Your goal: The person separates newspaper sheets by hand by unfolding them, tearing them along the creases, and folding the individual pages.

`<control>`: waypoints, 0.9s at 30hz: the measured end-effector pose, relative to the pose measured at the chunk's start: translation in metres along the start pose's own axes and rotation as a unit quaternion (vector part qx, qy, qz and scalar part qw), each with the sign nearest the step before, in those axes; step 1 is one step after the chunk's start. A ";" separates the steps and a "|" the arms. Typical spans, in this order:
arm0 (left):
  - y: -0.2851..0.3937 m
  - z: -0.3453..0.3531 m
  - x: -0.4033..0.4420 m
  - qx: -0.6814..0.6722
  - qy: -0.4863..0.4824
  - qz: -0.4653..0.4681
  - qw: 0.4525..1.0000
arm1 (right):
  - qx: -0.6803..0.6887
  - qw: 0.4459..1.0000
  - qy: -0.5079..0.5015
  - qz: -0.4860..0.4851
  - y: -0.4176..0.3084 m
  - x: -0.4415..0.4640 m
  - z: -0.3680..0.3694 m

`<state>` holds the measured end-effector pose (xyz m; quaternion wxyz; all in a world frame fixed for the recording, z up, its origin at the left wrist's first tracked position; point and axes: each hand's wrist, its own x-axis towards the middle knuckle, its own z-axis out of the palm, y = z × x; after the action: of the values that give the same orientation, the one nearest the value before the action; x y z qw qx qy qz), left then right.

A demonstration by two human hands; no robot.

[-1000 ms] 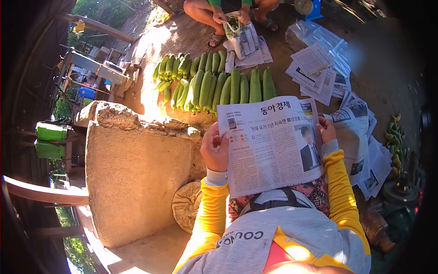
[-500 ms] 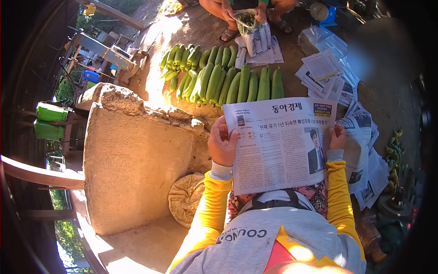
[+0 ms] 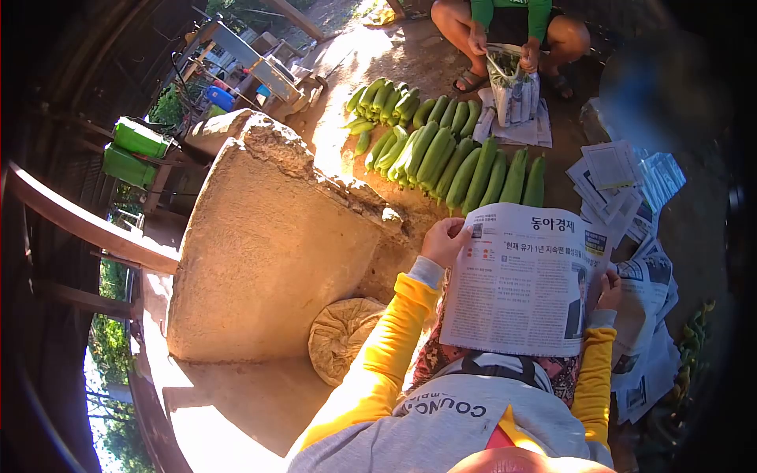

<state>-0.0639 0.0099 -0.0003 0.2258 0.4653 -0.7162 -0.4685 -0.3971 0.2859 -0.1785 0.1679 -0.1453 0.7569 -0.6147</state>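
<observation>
A printed newspaper (image 3: pixel 524 284) is spread over my lap, its headline facing up. My left hand (image 3: pixel 445 242) grips its upper left edge, thumb on the paper. At the right edge my right hand (image 3: pixel 609 289) pinches the sheet, which bends inward there. Just beyond the paper, long green vegetables (image 3: pixel 449 162) lie side by side in rows on the ground. Loose newspaper sheets (image 3: pixel 643 299) are spread to the right of my right hand.
Across from me a crouching person in green sleeves (image 3: pixel 539 20) holds a paper-lined bag (image 3: pixel 514 88). A curved clay wall (image 3: pixel 268 260) stands at my left, beside a round sack (image 3: pixel 344 337). Green curved vegetables (image 3: pixel 694 343) lie far right.
The view has swung, so the surroundings sit further right and tilted. Both hands still hold the newspaper, whose right side now curls inward. The other person's hands remain at the bag.
</observation>
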 end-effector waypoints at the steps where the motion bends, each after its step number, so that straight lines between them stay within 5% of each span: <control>1: 0.003 -0.001 0.004 0.024 -0.011 -0.007 1.000 | -0.001 1.000 -0.002 0.001 -0.006 -0.003 0.000; 9: 0.037 -0.002 0.004 0.097 -0.043 -0.033 0.994 | 0.082 0.994 -0.039 0.055 -0.015 -0.012 0.005; 12: 0.025 0.001 0.008 0.079 -0.039 -0.043 0.995 | -0.004 0.992 -0.065 0.112 -0.054 -0.025 0.006; 16: 0.033 0.000 0.003 0.071 0.004 -0.008 0.997 | 0.025 0.993 -0.092 0.069 -0.041 -0.027 0.012; 27: 0.049 -0.007 -0.014 -0.238 -0.004 0.018 0.971 | 0.123 0.984 -0.101 0.081 -0.025 -0.026 0.020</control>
<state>-0.0742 0.0247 0.0476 0.3354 0.3831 -0.5938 -0.6230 -0.3644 0.2749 -0.1562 0.3090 -0.1229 0.6637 -0.6700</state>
